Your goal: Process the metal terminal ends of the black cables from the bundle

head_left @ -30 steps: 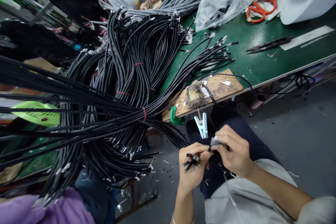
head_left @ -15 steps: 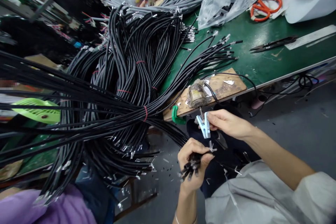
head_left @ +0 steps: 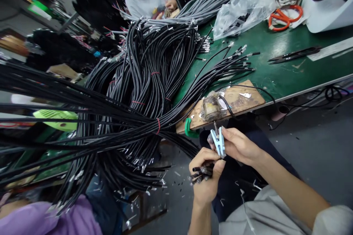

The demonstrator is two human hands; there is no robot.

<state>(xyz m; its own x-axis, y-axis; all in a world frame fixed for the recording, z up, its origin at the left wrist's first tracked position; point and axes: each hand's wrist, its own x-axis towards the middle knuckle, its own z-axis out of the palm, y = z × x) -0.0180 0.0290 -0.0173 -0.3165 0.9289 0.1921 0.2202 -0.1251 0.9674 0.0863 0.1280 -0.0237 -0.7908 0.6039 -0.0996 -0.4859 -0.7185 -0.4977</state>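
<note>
Pale blue on the clip (head_left: 221, 147). Black on the held cables (head_left: 200, 174), black again through the cable bundles (head_left: 146, 64), with red on the ties (head_left: 158, 126) – plain grey along the far cables (head_left: 205, 5). Deep green across the tabletop (head_left: 275, 77), brighter green on the clamp (head_left: 189, 128), lime on the slotted plastic piece (head_left: 56, 119). Light brown with dark blotches on the board (head_left: 252, 97); yellow-brown on the wrapped block (head_left: 211, 108). Orange on 2 handle loops (head_left: 286, 18), white on the rounded casing (head_left: 321, 16). Lavender on 1 nearby garment (head_left: 78, 218), pale grey on the near shirt (head_left: 250, 211) – navy on the trousers (head_left: 266, 140).

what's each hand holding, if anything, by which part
The left hand holds black cables near their ends; the right hand appears to pinch the blue clip by its upper legs.
</note>
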